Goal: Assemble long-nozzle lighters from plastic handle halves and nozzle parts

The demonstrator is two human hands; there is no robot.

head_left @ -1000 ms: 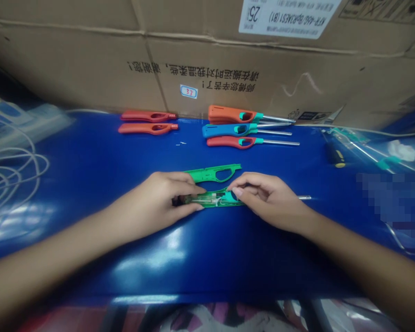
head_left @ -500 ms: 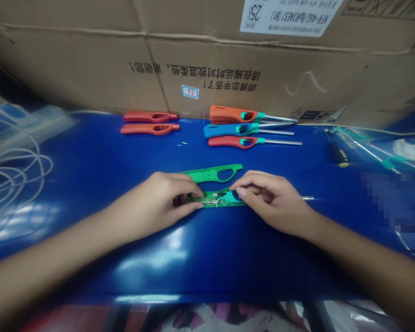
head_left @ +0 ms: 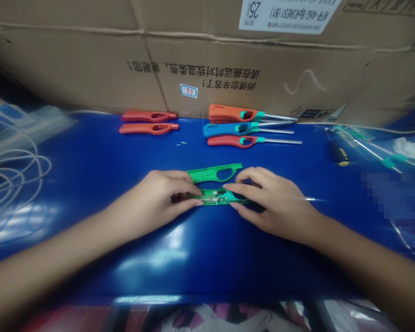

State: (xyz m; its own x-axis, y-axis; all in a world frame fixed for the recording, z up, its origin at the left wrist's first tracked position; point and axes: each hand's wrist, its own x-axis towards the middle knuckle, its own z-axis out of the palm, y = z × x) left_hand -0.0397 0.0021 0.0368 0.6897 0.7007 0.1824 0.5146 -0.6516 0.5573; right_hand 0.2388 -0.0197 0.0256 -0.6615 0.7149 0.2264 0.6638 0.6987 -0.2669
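A green lighter half-shell point(head_left: 212, 201) lies on the blue table, with a clear tube, small parts and a teal piece inside. My left hand point(head_left: 169, 196) grips its left end between thumb and fingers. Around its right part my right hand point(head_left: 268, 198) is closed, thumb at the near edge and fingers over the far side, hiding much of the teal piece. Right of that hand a metal tube tip point(head_left: 309, 199) shows. Just behind lies the other green half-shell point(head_left: 214, 173), its inner side up, its left end partly behind my left hand.
At the back lie two red shells point(head_left: 148, 128) and several long lighters point(head_left: 231, 129) before a cardboard box point(head_left: 90, 69). White cable coils point(head_left: 17, 170) lie at left. A dark tool with a yellow end point(head_left: 339, 154) and metal rods with teal parts point(head_left: 394, 160) are at right.
The fingers of my right hand have spread from a pinch over the teal piece to a wider hold across the shell. My left hand has barely moved.
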